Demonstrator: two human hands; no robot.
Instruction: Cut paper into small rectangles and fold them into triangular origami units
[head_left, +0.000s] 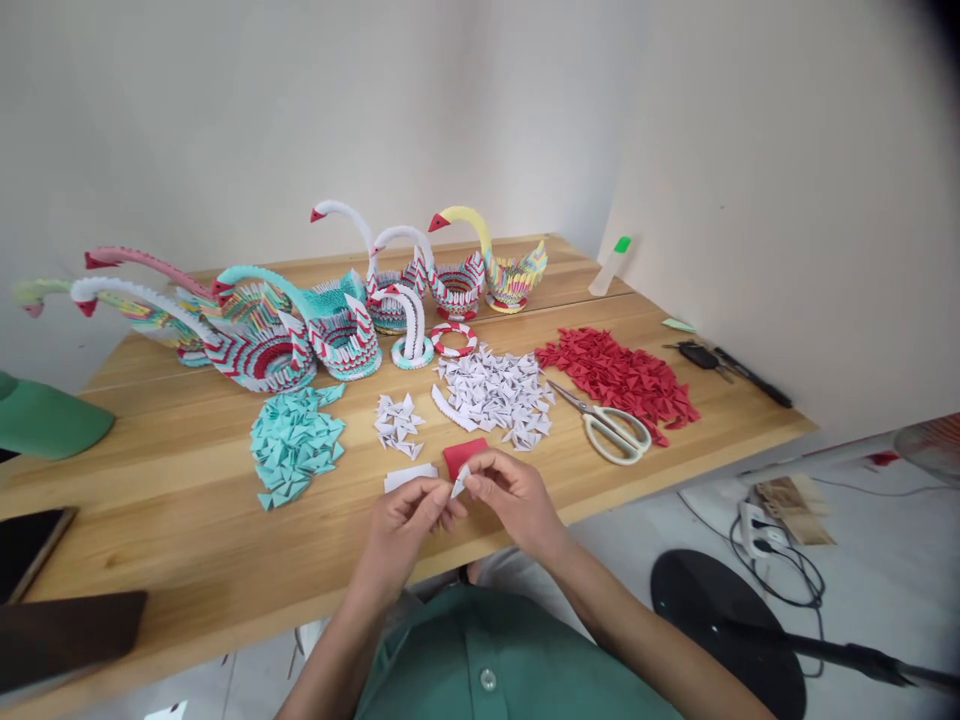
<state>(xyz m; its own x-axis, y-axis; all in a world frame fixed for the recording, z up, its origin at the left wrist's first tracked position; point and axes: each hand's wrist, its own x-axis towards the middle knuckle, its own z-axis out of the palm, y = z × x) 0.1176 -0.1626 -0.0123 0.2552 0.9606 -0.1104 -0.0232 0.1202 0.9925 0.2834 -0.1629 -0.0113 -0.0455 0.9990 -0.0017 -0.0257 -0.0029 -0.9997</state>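
Paper was between my hands: a small white piece (460, 483), held over the front of the desk (187, 520). My right hand (517, 500) pinched it between thumb and forefinger, and the thumb and fingertips of my left hand (409, 515) were closed on its other side. It looked partly folded, narrow and pointed, though my fingers hid too much to tell how near it was to done.

Just beyond my fingers lay the red paper (459, 458) and, to its left, the white slips (411, 474), flat as far as I could see, so I judged that folding remained. Behind the slips sat a small white pile (400, 425) of points; to its right was the large white pile (501, 395), a curved strip (450, 409) at its near left side. The teal pile (296, 440) and the red pile (619, 375), with the scissors (619, 435) beside it, looked folded but loose, joined to nothing.

Farther back, the swans (517, 285) stood with necks and bodies together and seemed complete. The red-and-white ring (454, 351) and the white arch (412, 325) on a teal-and-white base looked like parts, unfinished by my judgement.
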